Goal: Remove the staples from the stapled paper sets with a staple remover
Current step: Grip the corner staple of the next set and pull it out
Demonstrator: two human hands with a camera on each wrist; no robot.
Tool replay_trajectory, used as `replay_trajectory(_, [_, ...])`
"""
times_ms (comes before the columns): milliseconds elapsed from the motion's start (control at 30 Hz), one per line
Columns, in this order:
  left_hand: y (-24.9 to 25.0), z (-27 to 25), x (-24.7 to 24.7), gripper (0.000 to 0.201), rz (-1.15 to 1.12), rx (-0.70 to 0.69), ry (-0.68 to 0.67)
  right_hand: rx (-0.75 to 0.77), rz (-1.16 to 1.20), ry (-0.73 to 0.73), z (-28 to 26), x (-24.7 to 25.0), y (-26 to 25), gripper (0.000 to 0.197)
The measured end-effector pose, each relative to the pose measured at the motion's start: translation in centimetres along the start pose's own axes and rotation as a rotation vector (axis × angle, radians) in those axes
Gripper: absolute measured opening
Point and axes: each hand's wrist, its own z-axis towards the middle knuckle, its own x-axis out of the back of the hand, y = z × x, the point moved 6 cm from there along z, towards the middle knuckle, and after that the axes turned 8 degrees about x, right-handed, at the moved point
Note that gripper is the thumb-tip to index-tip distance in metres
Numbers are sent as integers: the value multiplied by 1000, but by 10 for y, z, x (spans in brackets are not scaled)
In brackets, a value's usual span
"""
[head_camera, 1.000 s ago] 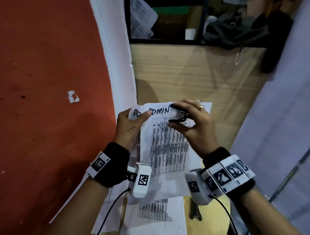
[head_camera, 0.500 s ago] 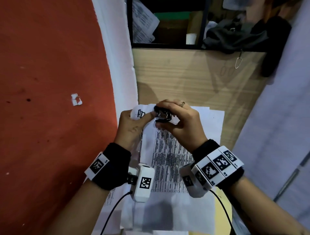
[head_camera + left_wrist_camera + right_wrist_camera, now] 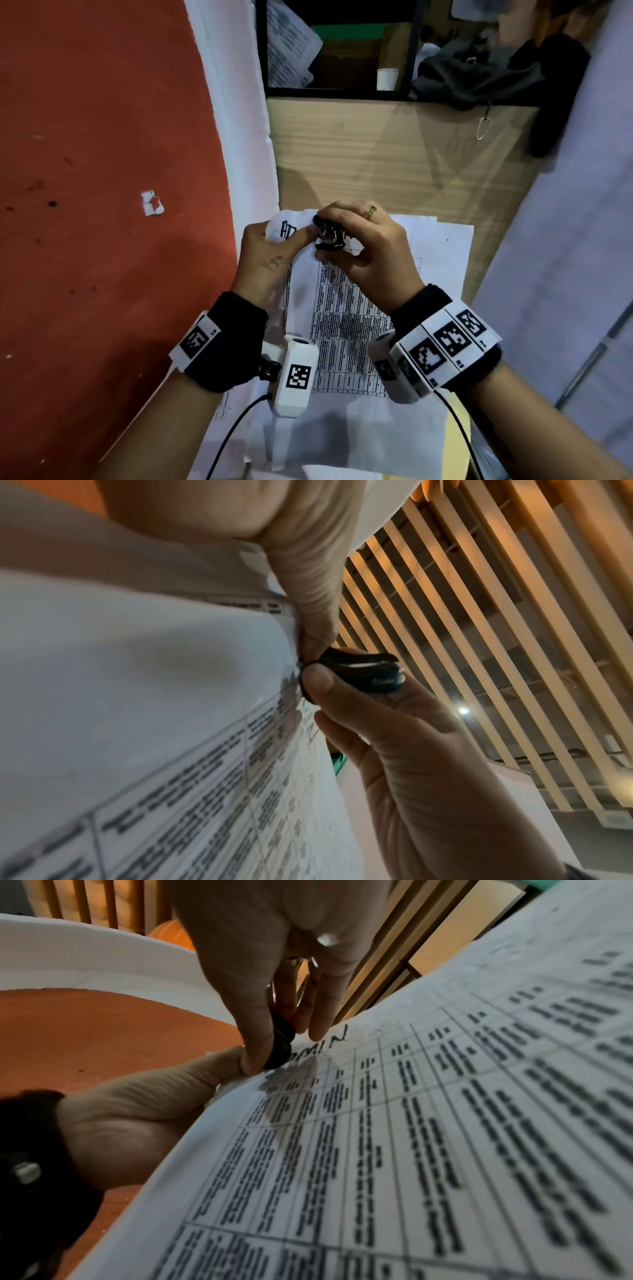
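Observation:
A stapled paper set with a printed table and handwritten letters at its top is lifted off the table at its upper left corner. My left hand pinches that corner, thumb on top near the letters. My right hand grips a black staple remover between thumb and fingers, pressed against the paper's top edge right beside the left thumb. In the left wrist view the staple remover sits at the paper's edge. In the right wrist view the staple remover touches the sheet. The staple itself is hidden.
More white sheets lie under the set on a wooden table. A red wall stands close on the left. A dark shelf behind the table holds papers, a white cup and dark cloth.
My right hand has carried the staple remover leftward along the top edge to the corner held by my left thumb. The paper's top has curled up more, hiding most of the handwriting.

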Motion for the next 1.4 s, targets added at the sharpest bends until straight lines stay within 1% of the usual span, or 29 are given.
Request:
replay_trajectory(267, [3,-4,-4,17,-7,7,-24,-31,79,-13,0,0,3,46])
replay_trajectory(533, [-2,-1,-2,16,81,16,-28,-14,56,12,0,2,3,40])
replay_trajectory(700, [-7,1,0,14,86,32,-49,7,66,14,0,2,1,36])
replay_trajectory(867, [-6,-3,-2,25,34,25,-33,9,39,-2,1,-1,1,31])
replay_trajectory(900, [-6,-2,-2,24,26,35,-25,11,31,1,1,-1,2,29])
replay_trajectory(967, [-10,2,0,16,12,45,-53,7,36,17,1,-2,3,28])
replay_trajectory(1033, [-14,6,3,13,4,58,-74,-9,67,25,1,-3,5,28])
replay_trajectory(1133, [-22,10,5,11,0,95,-116,-66,112,47,1,-3,9,30])
replay_trajectory(1167, [-25,11,6,7,3,108,-128,-98,145,57,1,-3,11,31])
replay_trajectory(1200, [-27,12,7,8,9,120,-132,-130,180,64,0,-3,12,31])
replay_trajectory(1267, [-34,17,11,38,-2,151,-122,-196,256,78,-3,-3,15,32])
replay_trajectory(1300, [-35,17,11,46,-13,161,-127,-228,296,88,-5,-2,16,32])
replay_trajectory(1333, [-36,18,10,43,-24,162,-139,-255,329,101,-5,-1,17,33])
replay_trajectory(1400, [-36,17,7,16,-45,161,-153,-300,388,123,-6,0,18,35])
